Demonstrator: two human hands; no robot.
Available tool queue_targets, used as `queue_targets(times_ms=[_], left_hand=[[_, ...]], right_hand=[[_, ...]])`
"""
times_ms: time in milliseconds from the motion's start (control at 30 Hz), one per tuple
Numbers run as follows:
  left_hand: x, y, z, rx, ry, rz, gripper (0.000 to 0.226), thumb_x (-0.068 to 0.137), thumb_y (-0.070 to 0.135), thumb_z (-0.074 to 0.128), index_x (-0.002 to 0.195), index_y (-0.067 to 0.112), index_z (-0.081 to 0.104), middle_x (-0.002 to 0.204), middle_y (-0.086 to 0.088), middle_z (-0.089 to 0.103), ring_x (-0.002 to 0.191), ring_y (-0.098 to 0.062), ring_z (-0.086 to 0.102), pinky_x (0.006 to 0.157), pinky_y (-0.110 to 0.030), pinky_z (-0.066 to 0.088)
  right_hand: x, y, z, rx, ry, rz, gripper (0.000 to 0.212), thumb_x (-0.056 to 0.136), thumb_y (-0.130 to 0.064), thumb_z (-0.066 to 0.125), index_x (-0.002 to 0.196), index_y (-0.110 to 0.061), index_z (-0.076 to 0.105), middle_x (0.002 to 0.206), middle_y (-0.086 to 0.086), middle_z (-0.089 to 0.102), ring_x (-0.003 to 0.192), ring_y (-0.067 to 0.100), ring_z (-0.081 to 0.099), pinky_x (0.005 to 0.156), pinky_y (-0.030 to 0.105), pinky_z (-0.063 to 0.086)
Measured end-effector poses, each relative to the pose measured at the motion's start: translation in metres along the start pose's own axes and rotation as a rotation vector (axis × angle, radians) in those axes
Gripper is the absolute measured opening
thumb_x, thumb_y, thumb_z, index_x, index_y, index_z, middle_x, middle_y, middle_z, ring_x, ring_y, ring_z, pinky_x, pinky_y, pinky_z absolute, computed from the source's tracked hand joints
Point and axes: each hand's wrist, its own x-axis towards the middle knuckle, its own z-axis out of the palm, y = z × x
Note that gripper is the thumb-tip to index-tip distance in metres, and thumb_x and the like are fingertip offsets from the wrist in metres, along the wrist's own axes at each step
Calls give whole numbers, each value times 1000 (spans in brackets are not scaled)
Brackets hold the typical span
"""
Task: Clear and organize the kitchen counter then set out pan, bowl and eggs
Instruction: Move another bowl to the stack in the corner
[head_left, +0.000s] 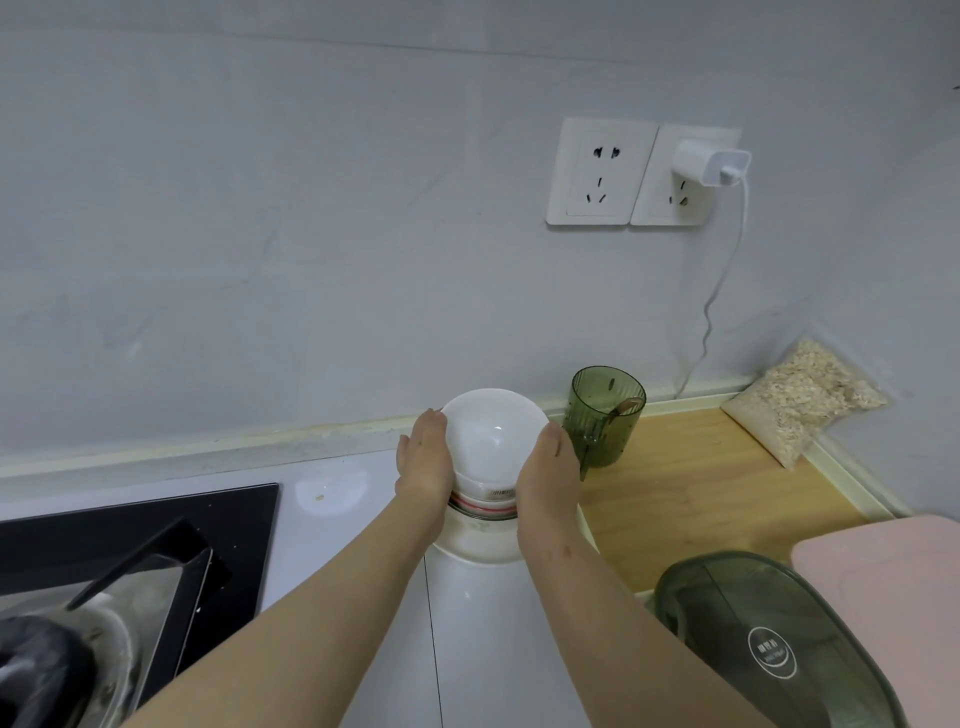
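Bowl stack (493, 434) between stove (156, 530) at left, cup (605, 415) at right.

Can't see palms of left hand (423, 460) or right hand (548, 470), pressed vs white bowl (493, 436). Can't read label txt on bowl stack (485, 506) below. Can't make out logo on green lid (769, 644), cut by btm edge; same w/ blurred pot (62, 654).
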Motion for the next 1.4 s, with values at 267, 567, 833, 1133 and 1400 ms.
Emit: queue_targets(times_ms=[267,567,833,1133,1400], left_hand=[[-9,8,-3,-24,44,-24,52,59,57,32,94,33,61,112,0,62,106,-30,55,102,-48,38],[-8,19,-2,-42,75,-10,16,88,32,34,86,30,50,111,0,50,120,-29,41,105,-45,32],[-2,24,-2,54,13,26,41,89,29,28,127,21,43,133,0,45,133,-27,31,111,-46,25],[-22,35,-8,105,-49,72,33,94,38,28,113,30,53,129,6,47,131,-26,34,114,-46,22],[-89,67,-42,-57,12,339,36,99,26,38,133,19,46,130,8,45,122,-11,39,97,-23,25]], right_hand=[[-1,-2,0,-38,13,-1,43,100,-30,25,126,-17,56,127,6,58,119,28,49,106,46,36],[3,-10,-4,-96,9,66,39,100,-23,24,119,-15,57,125,7,57,117,28,49,110,46,29],[11,-10,-3,-114,2,114,39,97,-20,25,116,-13,58,119,9,60,114,29,51,107,45,32],[8,-11,-6,-68,-79,88,28,94,-24,28,89,-25,55,93,1,55,94,23,47,102,40,37],[-41,-46,-23,-95,-71,-121,35,87,-19,45,120,-23,57,125,2,57,115,27,53,102,45,41]])
